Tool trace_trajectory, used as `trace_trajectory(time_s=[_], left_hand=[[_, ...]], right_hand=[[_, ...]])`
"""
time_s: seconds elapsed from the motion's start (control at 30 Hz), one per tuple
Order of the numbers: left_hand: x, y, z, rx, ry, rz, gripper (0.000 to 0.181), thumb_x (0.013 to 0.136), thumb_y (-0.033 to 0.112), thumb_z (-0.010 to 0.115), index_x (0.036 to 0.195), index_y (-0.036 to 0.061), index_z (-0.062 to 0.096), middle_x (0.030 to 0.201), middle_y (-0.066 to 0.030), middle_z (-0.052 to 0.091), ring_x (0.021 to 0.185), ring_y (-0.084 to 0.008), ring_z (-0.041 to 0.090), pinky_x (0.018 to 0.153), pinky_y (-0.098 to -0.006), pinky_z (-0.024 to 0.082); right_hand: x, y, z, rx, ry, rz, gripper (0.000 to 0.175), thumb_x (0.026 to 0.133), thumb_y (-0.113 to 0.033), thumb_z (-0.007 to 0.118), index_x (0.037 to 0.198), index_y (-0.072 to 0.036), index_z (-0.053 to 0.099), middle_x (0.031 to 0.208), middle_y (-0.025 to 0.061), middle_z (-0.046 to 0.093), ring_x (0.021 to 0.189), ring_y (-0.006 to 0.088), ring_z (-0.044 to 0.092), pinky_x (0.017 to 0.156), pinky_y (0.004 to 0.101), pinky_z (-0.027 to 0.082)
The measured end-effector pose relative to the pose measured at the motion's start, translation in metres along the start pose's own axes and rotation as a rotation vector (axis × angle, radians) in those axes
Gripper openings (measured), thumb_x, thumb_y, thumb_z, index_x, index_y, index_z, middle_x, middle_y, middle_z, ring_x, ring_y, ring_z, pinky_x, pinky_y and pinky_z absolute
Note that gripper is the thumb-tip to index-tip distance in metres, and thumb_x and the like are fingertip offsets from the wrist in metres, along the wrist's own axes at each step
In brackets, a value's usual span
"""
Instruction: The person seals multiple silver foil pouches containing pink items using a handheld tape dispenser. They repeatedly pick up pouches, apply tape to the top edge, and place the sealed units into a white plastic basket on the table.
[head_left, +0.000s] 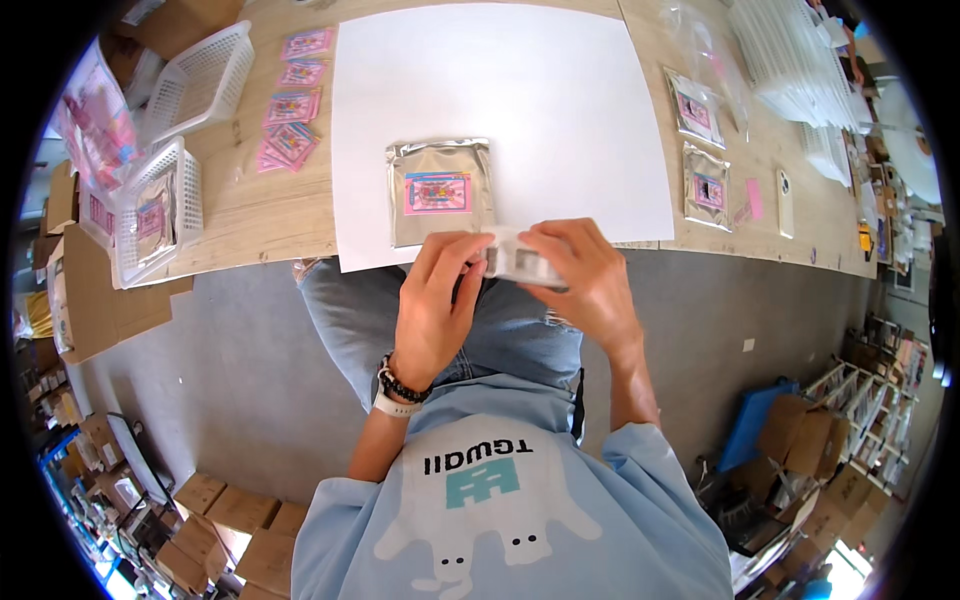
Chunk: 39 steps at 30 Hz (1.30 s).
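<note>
Both hands meet at the front edge of the table. My left hand pinches the left end of a small whitish, partly see-through item, perhaps a wrapped packet; blur hides its exact kind. Its right end is gripped by my right hand. Just beyond my left hand, a silver foil pouch lies flat on a large white sheet. A pink and blue printed label is on the pouch, and my fingers hide its lower right corner.
Several stacks of pink printed cards lie left of the sheet. White plastic baskets stand farther left, one holding a foil pouch. To the right are labelled pouches, a phone and stacked white baskets.
</note>
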<state>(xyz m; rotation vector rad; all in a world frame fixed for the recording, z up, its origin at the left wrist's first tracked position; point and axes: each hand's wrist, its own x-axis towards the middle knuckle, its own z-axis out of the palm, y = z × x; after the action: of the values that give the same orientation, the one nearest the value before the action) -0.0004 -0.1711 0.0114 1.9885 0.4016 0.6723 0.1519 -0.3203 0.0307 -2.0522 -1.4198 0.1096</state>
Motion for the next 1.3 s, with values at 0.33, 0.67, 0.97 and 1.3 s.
trace_trajectory(time_s=[0.33, 0.67, 0.97, 1.3], left_hand=[[-0.023, -0.002, -0.031, 0.266, -0.179, 0.111, 0.018, 0.088, -0.003, 0.073, 0.105, 0.0008, 0.068, 0.094, -0.0111, 0.063, 0.081, -0.0305, 0.065, 0.069, -0.0395, 0.055], [-0.023, -0.003, -0.03, 0.243, -0.133, 0.094, 0.017, 0.087, -0.002, 0.074, 0.103, 0.0011, 0.068, 0.094, -0.0109, 0.065, 0.079, -0.0309, 0.067, 0.067, -0.0385, 0.055], [-0.02, -0.002, -0.03, 0.231, -0.099, 0.076, 0.014, 0.088, -0.001, 0.075, 0.1, 0.0017, 0.068, 0.093, -0.0107, 0.066, 0.077, -0.0313, 0.068, 0.067, -0.0382, 0.055], [-0.016, -0.006, -0.029, 0.25, -0.184, 0.074, 0.018, 0.087, -0.004, 0.072, 0.099, 0.0004, 0.06, 0.092, -0.0123, 0.059, 0.081, -0.0326, 0.063, 0.07, -0.0408, 0.053]], right_hand=[[-0.012, -0.024, 0.018, -0.086, -0.163, -0.09, 0.059, 0.062, -0.01, 0.09, 0.117, -0.012, 0.07, 0.115, 0.0025, 0.067, 0.105, 0.023, 0.065, 0.086, 0.0373, 0.058], [-0.013, -0.026, 0.019, -0.107, -0.127, -0.08, 0.06, 0.063, -0.011, 0.09, 0.119, -0.013, 0.071, 0.116, 0.002, 0.067, 0.105, 0.0236, 0.065, 0.085, 0.0382, 0.058], [-0.011, -0.027, 0.02, -0.117, -0.12, -0.075, 0.058, 0.063, -0.01, 0.089, 0.117, -0.012, 0.07, 0.116, 0.0035, 0.066, 0.106, 0.0235, 0.065, 0.088, 0.0373, 0.057], [-0.012, -0.027, 0.023, -0.125, -0.117, -0.063, 0.058, 0.062, -0.01, 0.09, 0.117, -0.012, 0.07, 0.116, 0.004, 0.066, 0.105, 0.0238, 0.065, 0.088, 0.0373, 0.057]])
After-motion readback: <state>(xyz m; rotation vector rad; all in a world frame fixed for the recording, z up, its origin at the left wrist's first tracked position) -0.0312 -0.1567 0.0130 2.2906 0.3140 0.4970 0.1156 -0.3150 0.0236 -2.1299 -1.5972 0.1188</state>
